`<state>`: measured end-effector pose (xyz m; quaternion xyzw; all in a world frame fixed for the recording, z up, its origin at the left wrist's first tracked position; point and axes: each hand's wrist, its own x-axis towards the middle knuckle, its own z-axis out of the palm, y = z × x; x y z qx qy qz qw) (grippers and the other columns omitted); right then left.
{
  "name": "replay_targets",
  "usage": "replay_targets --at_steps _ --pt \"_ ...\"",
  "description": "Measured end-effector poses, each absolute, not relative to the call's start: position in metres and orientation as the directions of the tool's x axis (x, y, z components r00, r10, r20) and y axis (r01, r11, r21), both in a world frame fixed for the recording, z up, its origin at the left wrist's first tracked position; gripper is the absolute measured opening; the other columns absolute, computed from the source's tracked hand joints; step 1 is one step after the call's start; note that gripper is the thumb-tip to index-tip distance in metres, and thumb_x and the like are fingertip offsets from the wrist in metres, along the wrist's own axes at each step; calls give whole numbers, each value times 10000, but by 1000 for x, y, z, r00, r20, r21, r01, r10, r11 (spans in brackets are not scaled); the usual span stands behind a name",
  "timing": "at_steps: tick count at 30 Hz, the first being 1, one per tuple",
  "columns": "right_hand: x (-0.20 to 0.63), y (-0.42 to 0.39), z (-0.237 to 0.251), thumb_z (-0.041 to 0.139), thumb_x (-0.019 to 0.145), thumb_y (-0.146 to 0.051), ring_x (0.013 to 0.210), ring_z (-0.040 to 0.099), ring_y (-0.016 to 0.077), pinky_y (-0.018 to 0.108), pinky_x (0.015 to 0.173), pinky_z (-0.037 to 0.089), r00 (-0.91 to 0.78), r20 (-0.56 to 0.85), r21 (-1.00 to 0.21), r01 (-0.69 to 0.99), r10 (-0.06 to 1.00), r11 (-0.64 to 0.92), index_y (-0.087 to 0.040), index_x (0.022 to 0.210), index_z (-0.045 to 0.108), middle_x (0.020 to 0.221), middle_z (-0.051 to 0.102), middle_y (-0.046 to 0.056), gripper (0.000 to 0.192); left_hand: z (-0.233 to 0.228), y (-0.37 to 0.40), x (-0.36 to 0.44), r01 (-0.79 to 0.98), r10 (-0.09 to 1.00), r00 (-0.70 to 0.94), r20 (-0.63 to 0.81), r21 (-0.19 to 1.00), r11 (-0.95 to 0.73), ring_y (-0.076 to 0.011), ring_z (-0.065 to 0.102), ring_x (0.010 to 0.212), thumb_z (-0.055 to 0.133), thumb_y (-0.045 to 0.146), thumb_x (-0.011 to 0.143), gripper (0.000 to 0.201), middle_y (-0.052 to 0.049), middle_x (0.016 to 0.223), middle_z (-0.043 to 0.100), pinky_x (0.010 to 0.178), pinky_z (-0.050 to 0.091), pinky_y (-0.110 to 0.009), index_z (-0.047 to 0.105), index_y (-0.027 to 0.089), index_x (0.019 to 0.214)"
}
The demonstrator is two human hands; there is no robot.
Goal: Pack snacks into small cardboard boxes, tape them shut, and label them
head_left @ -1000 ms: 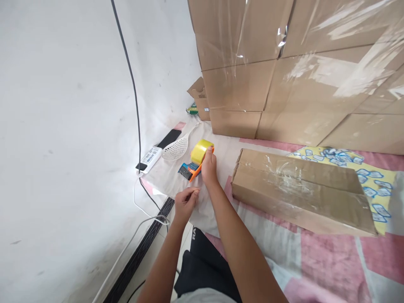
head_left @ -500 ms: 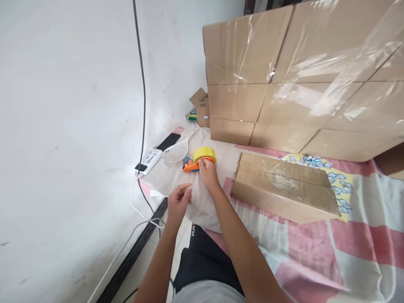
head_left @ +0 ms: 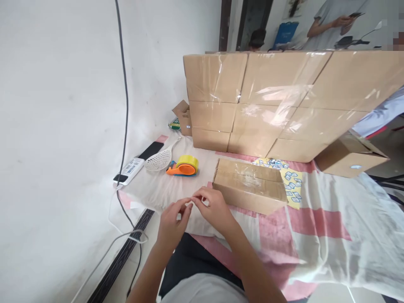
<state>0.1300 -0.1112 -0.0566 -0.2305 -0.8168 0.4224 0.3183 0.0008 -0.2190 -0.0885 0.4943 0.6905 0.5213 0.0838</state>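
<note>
Head view shows both hands brought together low in front of the body, above a pale cloth (head_left: pixel 164 191) spread on the floor. Left hand (head_left: pixel 172 221) and right hand (head_left: pixel 214 208) meet at the fingertips (head_left: pixel 191 203), which are pinched close as if on something small or thin; whatever sits between them is too slight to make out, so I cannot tell whether anything is held. Neither hand touches the tape dispenser (head_left: pixel 183 166), which lies on the cloth well ahead of the hands, its yellow roll on an orange frame, just beside a white slotted scoop (head_left: pixel 159 159). A flat cardboard box (head_left: pixel 249 187) lies just to the right of the right hand, its top seam covered with shiny clear tape, so by the look of it the sealing of that box is done. Behind it stands a stack of taped boxes (head_left: pixel 284 101), which suggests many are finished, and one more box (head_left: pixel 350 158) sits apart at the right. A power strip (head_left: pixel 131 169) and a dark phone (head_left: pixel 151 149) lie by the wall, with a black cable (head_left: pixel 124 84) running up it.
</note>
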Motion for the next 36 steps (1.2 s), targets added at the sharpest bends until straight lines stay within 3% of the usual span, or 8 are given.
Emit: replay_targets --at_steps 7,13,18,24,27,29,33,36 --pt "197 -110 -18 522 1009 -119 793 568 167 329 764 421 -616 547 -603 181 567 777 -178 867 634 822 673 27 191 -55 -193 25 479 941 -247 232 873 -90 -106 598 548 617 363 957 236 13 640 702 534 468 -189 782 205 1017" --pt "228 -97 8 531 1004 -97 810 538 162 326 758 405 -618 542 -572 224 569 789 -195 903 613 830 649 10 163 -31 -171 17 515 991 104 89 848 -130 -100 619 588 621 302 954 407 43 658 727 561 479 -164 673 299 1358" --pt "236 -95 5 518 991 -57 792 511 165 338 735 389 -624 558 -518 253 547 817 -176 903 598 818 636 24 168 -23 -157 16 484 985 170 33 868 -113 -119 649 620 602 308 961 362 12 680 752 540 484 -163 723 288 1302" --pt "241 -96 -4 598 924 -16 833 540 208 376 740 417 -687 638 -230 259 347 938 -123 978 628 775 641 58 123 -23 -151 5 407 985 169 -8 911 -62 -124 657 614 597 285 955 322 -3 673 744 555 499 -181 765 265 1228" --pt "252 -89 0 568 921 -1 832 548 207 377 735 446 -621 688 -312 215 377 925 -132 999 617 783 633 63 160 -27 -149 -18 354 980 -196 -34 929 103 -109 582 517 663 343 910 339 22 561 660 517 474 -190 761 213 1208" --pt "261 -82 7 543 931 -6 811 562 194 363 719 462 -548 665 -466 225 507 856 -170 1016 606 802 632 51 195 -30 -148 -36 258 900 -434 -27 954 153 -103 527 467 695 386 880 358 37 498 589 475 444 -194 765 173 1159" --pt "273 -68 22 585 975 -165 781 629 184 320 666 506 -424 441 -729 346 791 591 -250 973 607 849 659 36 88 -33 -143 -54 120 834 -551 -26 987 110 -100 488 431 749 368 814 276 47 454 526 428 409 -200 780 155 986" --pt "277 -56 29 654 958 -335 787 661 198 302 644 531 -378 258 -812 413 889 411 -258 945 653 871 692 44 78 -34 -137 -51 88 816 -578 -22 992 89 -100 485 419 757 345 791 196 43 448 522 407 399 -202 764 161 859"
